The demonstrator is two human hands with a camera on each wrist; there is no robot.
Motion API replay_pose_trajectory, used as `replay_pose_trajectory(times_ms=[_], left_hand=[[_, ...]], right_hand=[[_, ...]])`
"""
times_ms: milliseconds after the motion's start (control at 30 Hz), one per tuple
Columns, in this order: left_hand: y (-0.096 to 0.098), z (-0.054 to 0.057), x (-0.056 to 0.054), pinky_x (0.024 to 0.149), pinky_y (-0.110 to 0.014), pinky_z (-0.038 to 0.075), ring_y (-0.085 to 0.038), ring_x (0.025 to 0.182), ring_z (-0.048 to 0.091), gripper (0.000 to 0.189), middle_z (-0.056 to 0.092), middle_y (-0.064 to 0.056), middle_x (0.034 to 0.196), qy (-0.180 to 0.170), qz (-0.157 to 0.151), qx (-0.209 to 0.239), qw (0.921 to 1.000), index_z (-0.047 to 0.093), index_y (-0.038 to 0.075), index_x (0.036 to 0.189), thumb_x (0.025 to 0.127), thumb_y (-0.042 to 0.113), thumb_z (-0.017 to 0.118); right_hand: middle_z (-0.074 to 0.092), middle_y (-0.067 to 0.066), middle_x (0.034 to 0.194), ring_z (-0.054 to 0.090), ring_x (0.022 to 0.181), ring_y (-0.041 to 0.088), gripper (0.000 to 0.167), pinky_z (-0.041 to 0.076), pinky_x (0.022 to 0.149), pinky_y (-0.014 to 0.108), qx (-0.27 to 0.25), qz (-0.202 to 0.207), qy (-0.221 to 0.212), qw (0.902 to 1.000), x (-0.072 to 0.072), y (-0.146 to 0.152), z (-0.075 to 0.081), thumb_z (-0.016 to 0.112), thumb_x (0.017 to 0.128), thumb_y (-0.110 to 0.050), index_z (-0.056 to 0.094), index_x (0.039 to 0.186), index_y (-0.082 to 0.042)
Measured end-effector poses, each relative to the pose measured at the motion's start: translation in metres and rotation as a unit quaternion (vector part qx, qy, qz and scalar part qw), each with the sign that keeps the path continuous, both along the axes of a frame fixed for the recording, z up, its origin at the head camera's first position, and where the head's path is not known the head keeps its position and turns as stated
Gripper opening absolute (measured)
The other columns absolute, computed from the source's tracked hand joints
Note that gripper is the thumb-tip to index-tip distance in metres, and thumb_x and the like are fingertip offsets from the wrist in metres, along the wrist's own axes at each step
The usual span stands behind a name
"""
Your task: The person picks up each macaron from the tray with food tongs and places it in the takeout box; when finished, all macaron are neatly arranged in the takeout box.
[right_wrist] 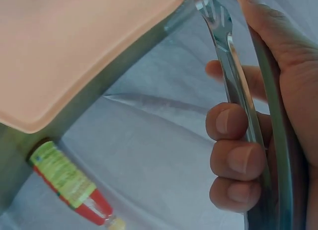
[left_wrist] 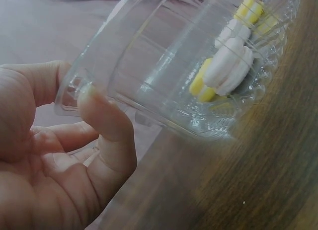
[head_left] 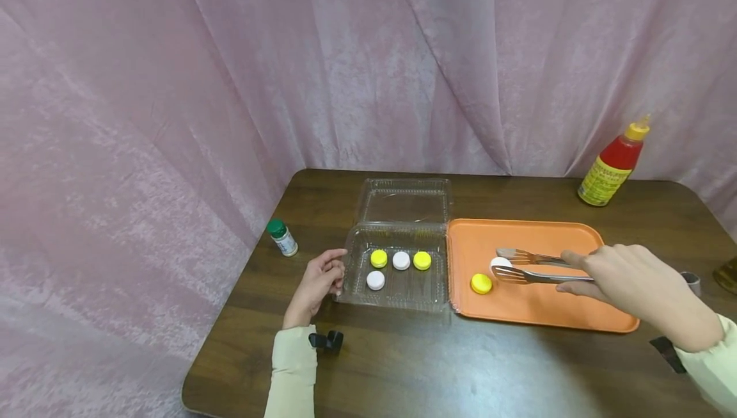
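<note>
My left hand [head_left: 318,280] pinches the left rim of a clear plastic clamshell container [head_left: 405,293] between thumb and finger; the thumb [left_wrist: 102,108] lies on the rim in the left wrist view. Two yellow macarons and two white ones, such as this white macaron [head_left: 375,280], lie inside. My right hand [head_left: 633,283] grips metal tongs [head_left: 553,278], fingers curled round one arm. The tongs' ends lie on either side of another white macaron [head_left: 499,263] on the orange tray [head_left: 547,312]. A yellow macaron [head_left: 481,283] sits just left of the tips.
The container's hinged lid [head_left: 405,205] lies folded back behind it. A small green-capped bottle [head_left: 283,239] stands at the left edge. At the back right is a red sauce bottle [head_left: 610,171] with a yellow cap. A glass object [head_left: 728,275] shows at the far right.
</note>
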State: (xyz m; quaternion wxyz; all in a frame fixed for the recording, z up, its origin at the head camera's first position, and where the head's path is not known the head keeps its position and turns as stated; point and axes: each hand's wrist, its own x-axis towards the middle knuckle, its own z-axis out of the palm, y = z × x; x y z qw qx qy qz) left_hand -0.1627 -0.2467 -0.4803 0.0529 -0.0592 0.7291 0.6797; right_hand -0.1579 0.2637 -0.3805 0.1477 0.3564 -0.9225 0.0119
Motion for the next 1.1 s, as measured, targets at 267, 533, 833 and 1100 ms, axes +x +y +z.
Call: replay_pose_trajectory(times_ms=[267,533,833,1100], left_hand=[[-0.001,0.0,0.002,0.051,-0.024,0.045,-0.016,0.064,0.048,0.047,0.054,-0.006,0.086,-0.005,-0.001,-0.005,1.0,0.053,-0.003,0.138,0.092,-0.007,0.052],[-0.002,0.008,0.001,0.053,-0.025,0.046,-0.016,0.065,0.048,0.048,0.054,-0.011,0.091,-0.008,-0.019,-0.003,0.9998,0.048,-0.008,0.142,0.094,-0.008,0.05],[0.0,0.003,-0.001,0.051,-0.023,0.045,-0.014,0.064,0.048,0.048,0.054,-0.007,0.089,0.01,-0.011,-0.003,0.9999,0.051,-0.007,0.138,0.09,-0.009,0.05],[0.001,0.0,0.001,0.05,-0.022,0.044,-0.014,0.063,0.047,0.046,0.053,-0.006,0.087,0.014,-0.013,-0.005,0.9998,0.051,-0.008,0.137,0.091,-0.008,0.05]], right_hand=[[0.036,-0.015,0.054,0.027,0.042,0.001,0.035,0.023,0.034,0.023,0.003,0.025,-0.004,0.9997,-0.01,-0.017,0.015,0.081,0.076,-0.046,0.064,0.087,-0.017],[0.031,-0.017,0.052,0.028,0.043,0.001,0.037,0.027,0.036,0.025,-0.005,0.058,0.011,0.9982,-0.023,-0.036,0.025,0.082,0.074,-0.046,0.068,0.09,-0.015],[0.032,-0.015,0.051,0.03,0.043,0.003,0.04,0.026,0.035,0.025,0.004,0.078,-0.001,0.9969,-0.032,-0.064,0.03,0.078,0.078,-0.053,0.068,0.09,-0.016],[0.029,-0.015,0.052,0.029,0.044,0.004,0.038,0.022,0.037,0.026,0.008,0.111,-0.001,0.9938,-0.035,-0.089,0.025,0.076,0.079,-0.053,0.062,0.085,-0.019]])
